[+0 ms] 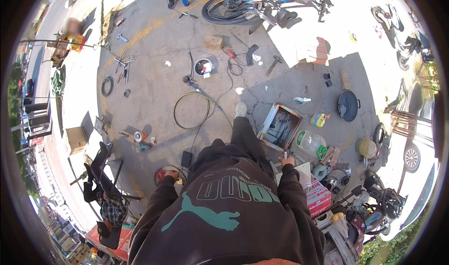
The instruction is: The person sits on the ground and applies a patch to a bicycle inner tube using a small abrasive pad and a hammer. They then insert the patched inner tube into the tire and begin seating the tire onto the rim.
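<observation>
Your right hand [287, 161] sits just near of the open metal box [268, 123]; your left hand [173, 174] is right beside a red object [160, 174]. I cannot tell whether either hand's fingers grip anything.

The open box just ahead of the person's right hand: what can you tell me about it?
The open box is rectangular, with pale, apparently metal walls and rusty-brown marks along its edges. It sits slantwise on the grey ground, open side up, with no lid on it. Dark, thin items lie inside, too small and shadowed to name. A clear jug lies to its right. The right hand is close to its near end; whether they touch is unclear.
</observation>
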A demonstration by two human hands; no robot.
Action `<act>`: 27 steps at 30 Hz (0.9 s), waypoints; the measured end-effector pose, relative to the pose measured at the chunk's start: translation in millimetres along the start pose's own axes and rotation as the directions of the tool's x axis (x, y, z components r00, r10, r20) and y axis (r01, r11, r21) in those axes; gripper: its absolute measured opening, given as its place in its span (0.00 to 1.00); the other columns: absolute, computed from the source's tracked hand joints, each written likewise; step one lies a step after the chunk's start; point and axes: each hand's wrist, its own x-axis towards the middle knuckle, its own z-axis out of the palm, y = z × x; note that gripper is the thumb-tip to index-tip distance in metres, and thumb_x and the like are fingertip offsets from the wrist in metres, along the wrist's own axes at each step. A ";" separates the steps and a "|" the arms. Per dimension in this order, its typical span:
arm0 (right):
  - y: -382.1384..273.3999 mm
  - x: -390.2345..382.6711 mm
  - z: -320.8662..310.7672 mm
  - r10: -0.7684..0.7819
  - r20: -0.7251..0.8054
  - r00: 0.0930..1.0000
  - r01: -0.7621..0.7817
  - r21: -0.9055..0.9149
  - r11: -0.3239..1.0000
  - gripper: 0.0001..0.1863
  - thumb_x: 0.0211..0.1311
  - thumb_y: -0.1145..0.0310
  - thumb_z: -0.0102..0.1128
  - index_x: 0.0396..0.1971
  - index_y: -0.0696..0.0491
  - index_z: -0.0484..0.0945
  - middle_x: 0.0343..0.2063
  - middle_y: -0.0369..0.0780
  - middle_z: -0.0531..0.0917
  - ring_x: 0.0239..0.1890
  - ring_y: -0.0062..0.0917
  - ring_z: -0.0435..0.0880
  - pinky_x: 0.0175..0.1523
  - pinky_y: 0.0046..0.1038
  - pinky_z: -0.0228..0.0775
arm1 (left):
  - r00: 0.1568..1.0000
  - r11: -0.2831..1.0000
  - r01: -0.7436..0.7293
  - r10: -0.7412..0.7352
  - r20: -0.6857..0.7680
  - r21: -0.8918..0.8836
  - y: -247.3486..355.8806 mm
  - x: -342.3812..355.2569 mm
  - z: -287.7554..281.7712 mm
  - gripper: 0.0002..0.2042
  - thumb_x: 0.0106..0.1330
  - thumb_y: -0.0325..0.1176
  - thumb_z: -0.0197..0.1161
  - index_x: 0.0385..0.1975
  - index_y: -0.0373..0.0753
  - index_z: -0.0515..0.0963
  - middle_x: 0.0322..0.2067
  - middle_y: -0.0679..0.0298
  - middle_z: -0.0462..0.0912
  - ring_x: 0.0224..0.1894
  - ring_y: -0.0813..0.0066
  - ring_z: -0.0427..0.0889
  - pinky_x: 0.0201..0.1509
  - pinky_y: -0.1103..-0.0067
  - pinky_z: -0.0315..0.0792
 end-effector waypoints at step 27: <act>-221.9 170.4 -93.8 0.085 0.189 0.978 -0.022 -0.315 0.949 0.40 0.49 0.41 0.73 0.48 0.65 0.80 0.48 0.57 0.84 0.54 0.49 0.82 0.59 0.41 0.73 | 0.861 0.864 -0.497 0.503 -0.080 0.087 424.0 63.3 -80.4 0.17 0.69 0.40 0.60 0.46 0.30 0.81 0.35 0.57 0.87 0.33 0.71 0.86 0.41 0.74 0.78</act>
